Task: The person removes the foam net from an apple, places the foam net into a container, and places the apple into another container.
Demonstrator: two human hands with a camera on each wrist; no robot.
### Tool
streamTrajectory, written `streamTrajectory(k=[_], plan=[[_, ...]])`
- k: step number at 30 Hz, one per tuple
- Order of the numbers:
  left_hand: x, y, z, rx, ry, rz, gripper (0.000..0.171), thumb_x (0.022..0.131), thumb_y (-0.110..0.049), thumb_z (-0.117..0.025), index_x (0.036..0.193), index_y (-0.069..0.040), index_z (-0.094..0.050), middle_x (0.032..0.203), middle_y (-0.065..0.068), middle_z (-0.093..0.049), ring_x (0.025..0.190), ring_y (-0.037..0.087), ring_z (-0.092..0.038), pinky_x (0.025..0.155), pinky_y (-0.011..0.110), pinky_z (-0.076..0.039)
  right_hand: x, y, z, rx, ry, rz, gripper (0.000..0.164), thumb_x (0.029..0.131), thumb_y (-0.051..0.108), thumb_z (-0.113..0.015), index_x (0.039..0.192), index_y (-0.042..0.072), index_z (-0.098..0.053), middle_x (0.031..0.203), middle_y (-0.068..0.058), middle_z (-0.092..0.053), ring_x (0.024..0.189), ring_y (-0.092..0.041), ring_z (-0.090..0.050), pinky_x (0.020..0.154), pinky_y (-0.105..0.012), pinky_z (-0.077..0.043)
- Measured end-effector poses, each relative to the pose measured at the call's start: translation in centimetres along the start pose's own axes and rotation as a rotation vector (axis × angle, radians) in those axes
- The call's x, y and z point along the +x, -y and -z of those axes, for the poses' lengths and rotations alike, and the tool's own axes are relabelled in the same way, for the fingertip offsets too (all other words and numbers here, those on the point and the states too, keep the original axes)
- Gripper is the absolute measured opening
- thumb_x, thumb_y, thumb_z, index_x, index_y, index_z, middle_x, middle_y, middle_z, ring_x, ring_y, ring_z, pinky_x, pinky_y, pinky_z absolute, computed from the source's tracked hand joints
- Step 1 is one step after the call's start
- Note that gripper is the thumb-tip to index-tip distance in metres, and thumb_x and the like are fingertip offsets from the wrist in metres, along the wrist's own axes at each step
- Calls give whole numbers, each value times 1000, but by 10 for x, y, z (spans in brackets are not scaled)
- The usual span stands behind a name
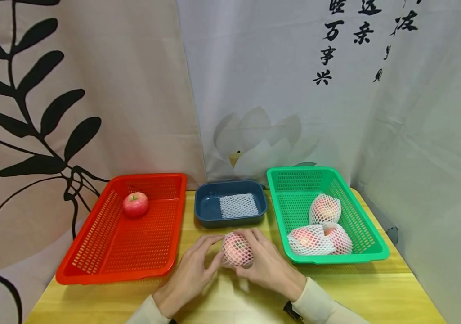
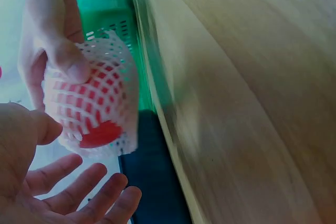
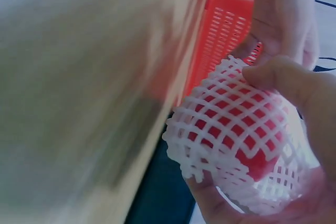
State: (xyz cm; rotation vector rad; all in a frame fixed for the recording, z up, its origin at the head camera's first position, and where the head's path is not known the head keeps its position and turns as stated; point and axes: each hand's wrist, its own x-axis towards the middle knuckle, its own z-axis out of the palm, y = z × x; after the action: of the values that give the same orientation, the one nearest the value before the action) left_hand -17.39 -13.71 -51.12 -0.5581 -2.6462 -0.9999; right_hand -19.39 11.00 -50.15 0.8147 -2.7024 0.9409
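A red apple in a white foam net is between both hands, over the front middle of the table. My right hand grips it, thumb on the near side and fingers curled around the far side. In the right wrist view, red skin shows through the mesh of the netted apple. On the apple's left, my left hand has its fingers spread. The left wrist view shows the left hand's fingers loosely extended beside the net, holding nothing.
A red basket at left holds one bare apple. Behind the hands, a dark blue tray contains a flat white foam net. The green basket at right holds several netted apples. Printed fabric hangs behind the table.
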Motion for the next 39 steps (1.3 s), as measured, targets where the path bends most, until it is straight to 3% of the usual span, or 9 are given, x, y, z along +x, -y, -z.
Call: streamTrajectory(k=[9,15,21,29,39], plan=[[1,4,2,-20,-67,-32,39,108,-12,-84,147,-11,-78,140,6,-82,134,25,-80,115,49,-66,3,10,14,19,-55,43,92,82,26,-105,161,15,-60,139,-7,-70,119,-19,-74,101,-39,-69],[4,4,3,-34,-109,-118,41,106,-10,-87,146,-10,-78,139,6,-83,130,24,-82,112,45,-68,4,12,22,33,-68,47,92,81,26,-105,160,15,-60,140,-7,-70,119,-19,-75,101,-38,-68],[6,3,4,-66,-129,-180,52,105,-10,-87,155,-15,-73,147,1,-80,135,24,-80,113,49,-67,4,13,27,39,-50,44,92,82,26,-104,162,14,-60,142,-8,-70,118,-19,-75,99,-35,-67],[9,-1,3,-96,-94,-259,65,104,-13,-89,165,-18,-65,161,2,-71,145,27,-74,120,47,-63,2,12,31,34,-51,69,91,81,25,-104,161,14,-61,142,-8,-72,117,-19,-75,97,-35,-68],[13,-10,0,-136,-62,-296,75,99,-13,-92,167,-20,-62,170,1,-64,155,26,-67,132,31,-51,0,12,37,49,-54,103,93,79,20,-104,160,12,-60,147,-7,-73,122,-17,-75,101,-35,-68]])
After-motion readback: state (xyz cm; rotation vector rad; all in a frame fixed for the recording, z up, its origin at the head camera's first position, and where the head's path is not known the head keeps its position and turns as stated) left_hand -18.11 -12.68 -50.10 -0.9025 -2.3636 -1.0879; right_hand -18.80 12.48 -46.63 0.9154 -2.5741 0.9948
